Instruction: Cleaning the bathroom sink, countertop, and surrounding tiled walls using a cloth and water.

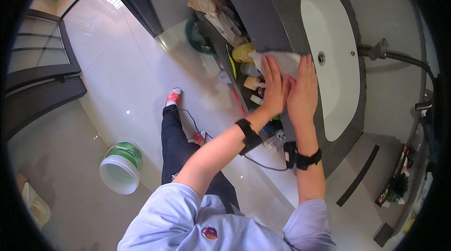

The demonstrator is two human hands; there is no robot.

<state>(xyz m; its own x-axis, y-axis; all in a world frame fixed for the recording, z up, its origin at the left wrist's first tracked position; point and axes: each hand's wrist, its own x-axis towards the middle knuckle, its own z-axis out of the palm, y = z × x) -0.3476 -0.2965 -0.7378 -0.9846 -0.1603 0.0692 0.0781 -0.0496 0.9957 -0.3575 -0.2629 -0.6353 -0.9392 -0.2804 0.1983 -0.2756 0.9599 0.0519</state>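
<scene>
A pale cloth [283, 62] lies spread over the front edge of the dark countertop [294, 15], beside the white sink basin [333, 64]. My left hand [275, 87] presses on the cloth's near left part with the fingers stretched out. Flat against its right end, close to the basin's rim, rests my right hand [303, 89]. The two hands touch near the thumbs. Neither hand's fingers are plainly closed around the cloth, and the palms' undersides are hidden. Black straps are on both wrists.
Under the counter, a shelf holds a yellow bottle [243, 52], a pump bottle [252, 83] and crumpled cloths [208, 1]. A green basin [197, 36] is below it. A white bucket [119, 170] stands on the tiled floor. A faucet [368, 52] is on the wall.
</scene>
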